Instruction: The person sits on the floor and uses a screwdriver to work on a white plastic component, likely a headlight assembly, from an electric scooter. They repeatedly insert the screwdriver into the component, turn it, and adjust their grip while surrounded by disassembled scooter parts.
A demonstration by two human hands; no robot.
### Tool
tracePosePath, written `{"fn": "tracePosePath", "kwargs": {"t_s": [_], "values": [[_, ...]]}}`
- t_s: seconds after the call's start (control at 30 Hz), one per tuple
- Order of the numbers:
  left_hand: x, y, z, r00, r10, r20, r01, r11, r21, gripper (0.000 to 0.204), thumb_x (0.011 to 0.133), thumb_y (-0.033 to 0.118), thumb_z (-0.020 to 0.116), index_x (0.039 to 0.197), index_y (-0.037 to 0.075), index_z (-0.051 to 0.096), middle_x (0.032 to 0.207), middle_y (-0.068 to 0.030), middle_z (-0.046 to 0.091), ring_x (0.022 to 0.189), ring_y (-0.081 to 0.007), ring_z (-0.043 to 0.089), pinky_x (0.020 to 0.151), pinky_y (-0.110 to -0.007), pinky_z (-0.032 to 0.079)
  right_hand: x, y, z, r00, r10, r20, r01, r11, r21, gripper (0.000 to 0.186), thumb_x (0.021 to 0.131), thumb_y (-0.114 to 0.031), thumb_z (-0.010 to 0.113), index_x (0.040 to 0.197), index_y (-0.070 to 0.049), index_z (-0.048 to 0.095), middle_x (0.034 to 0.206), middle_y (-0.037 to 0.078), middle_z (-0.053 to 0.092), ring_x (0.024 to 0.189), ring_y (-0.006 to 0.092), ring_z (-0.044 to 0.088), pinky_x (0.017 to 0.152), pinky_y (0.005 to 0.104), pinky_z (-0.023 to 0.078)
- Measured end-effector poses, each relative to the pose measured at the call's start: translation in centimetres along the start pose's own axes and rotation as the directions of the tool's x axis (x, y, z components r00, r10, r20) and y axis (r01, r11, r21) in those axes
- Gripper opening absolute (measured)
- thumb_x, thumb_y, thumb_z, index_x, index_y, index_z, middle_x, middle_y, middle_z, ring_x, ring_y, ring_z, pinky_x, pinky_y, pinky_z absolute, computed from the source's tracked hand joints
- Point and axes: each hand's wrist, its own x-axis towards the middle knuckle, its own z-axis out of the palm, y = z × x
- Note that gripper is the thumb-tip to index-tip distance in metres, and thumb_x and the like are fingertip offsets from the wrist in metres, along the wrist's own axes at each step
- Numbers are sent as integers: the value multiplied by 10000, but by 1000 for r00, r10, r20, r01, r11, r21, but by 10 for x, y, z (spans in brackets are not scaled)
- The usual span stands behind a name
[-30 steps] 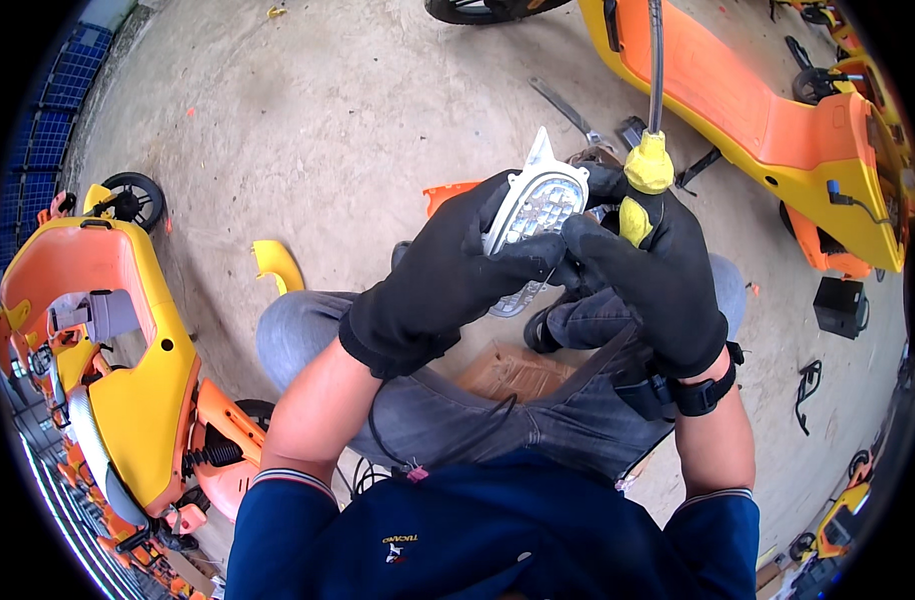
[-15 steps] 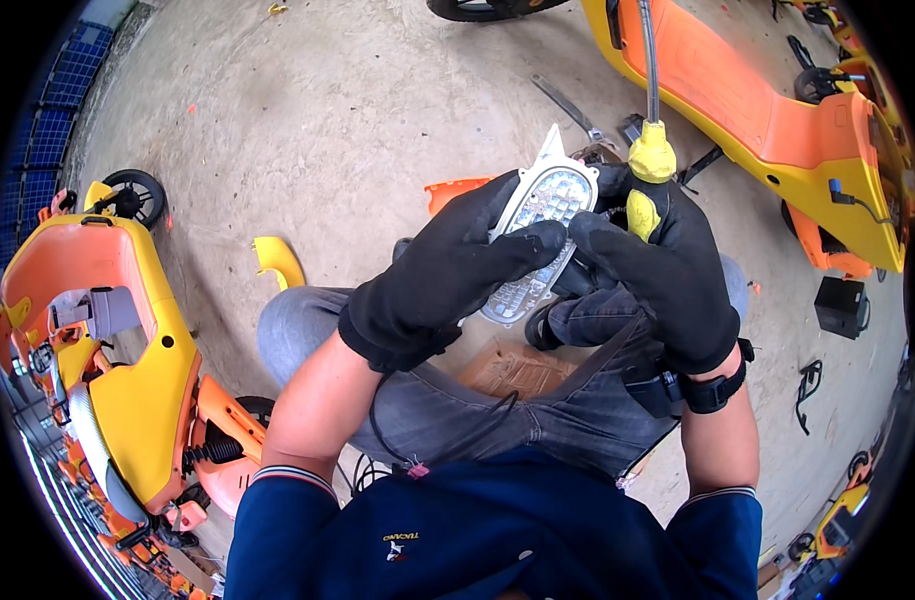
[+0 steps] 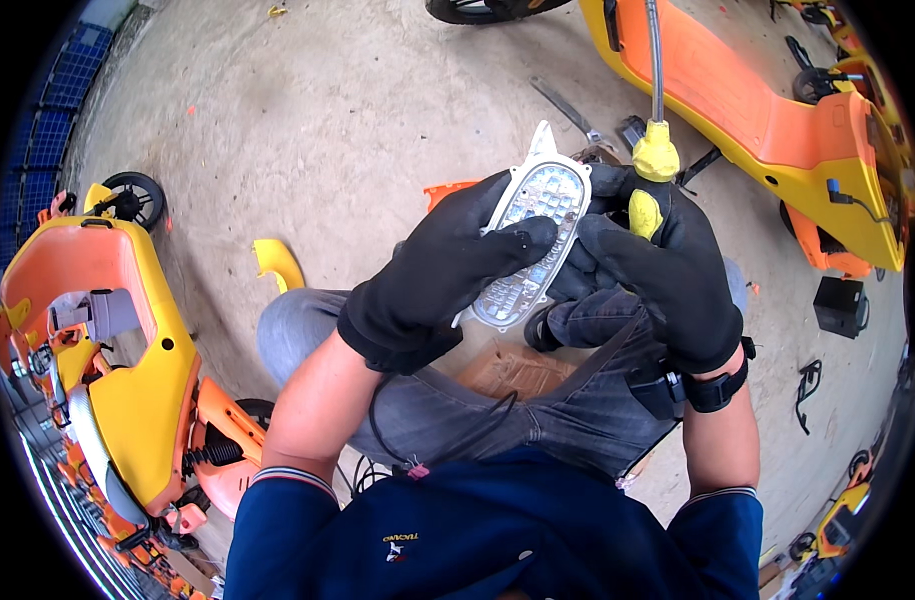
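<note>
My left hand [image 3: 453, 260], in a black glove, grips an elongated headlight unit [image 3: 546, 195] with a white rim and a clear faceted face. Its thumb lies across the face, and a pale pointed tab sticks out at the far end. In my gloved right hand [image 3: 663, 265] is a screwdriver [image 3: 657, 152] with a yellow-and-black handle, its long metal shaft pointing away from me. My right thumb is beside the headlight's right edge; whether it touches is unclear. The right fingers are partly hidden behind the handle.
A yellow-and-orange scooter body [image 3: 738, 110] lies at the far right, another [image 3: 138, 370] at the left. A yellow curved panel [image 3: 278, 262], a black box [image 3: 840, 305] and a black bracket [image 3: 808, 395] rest on the concrete floor. Brown cardboard [image 3: 518, 370] lies between my legs.
The headlight has tilted slightly and shifted a little left and toward me. My right thumb has drawn back from its face, with the screwdriver moving slightly right.
</note>
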Motion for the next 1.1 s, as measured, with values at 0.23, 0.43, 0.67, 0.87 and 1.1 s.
{"fn": "tracePosePath", "kwargs": {"t_s": [0.23, 0.43, 0.67, 0.87, 1.1], "values": [[-2, 2, 1, 997, -2, -71, -5, 995, -98, 522, 924, 175, 635, 1364, -58, 479, 1091, -156, 679, 883, -204, 708, 771, -301, 595, -3, -2, 0, 998, -43, 49, 41, 998, 37, 411, 908, -103, 687, 1287, 9, 576, 980, 28, 651, 817, 64, 595, 721, 224, 502], [0, -3, -5, 1000, 12, -17, -13, 999, -49, 512, 927, 176, 634, 1360, -52, 484, 1087, -145, 677, 891, -202, 705, 779, -304, 592, -2, 4, 1, 993, -117, 17, 117, 993, -5, 398, 903, -123, 716, 1262, -11, 585, 987, 21, 647, 833, 62, 602, 731, 228, 512], [-1, -1, 7, 996, 65, -61, -66, 998, -15, 464, 957, 137, 596, 1377, -24, 481, 1110, -125, 666, 927, -177, 686, 842, -307, 559, -8, 4, 14, 905, -380, -188, 287, 875, -389, 381, 856, -123, 777, 1173, -8, 600, 966, 57, 650, 810, 77, 633, 708, 253, 522], [-1, -6, 3, 992, 118, -37, -119, 993, -28, 424, 994, 155, 609, 1365, 7, 466, 1191, -82, 623, 1056, -111, 607, 902, -269, 504, -10, 7, 20, 924, -369, -101, 262, 804, -534, 298, 852, -160, 777, 1059, 2, 636, 863, 90, 673, 739, 120, 653, 664, 284, 514], [0, -8, 1, 989, 149, 6, -148, 978, 143, 430, 999, 198, 605, 1362, 10, 472, 1191, -83, 610, 1041, -109, 592, 898, -269, 492, -2, 13, 20, 910, -386, -153, 299, 865, -402, 275, 875, -195, 753, 1020, 12, 646, 795, 88, 688, 673, 117, 651, 628, 266, 504]]}}
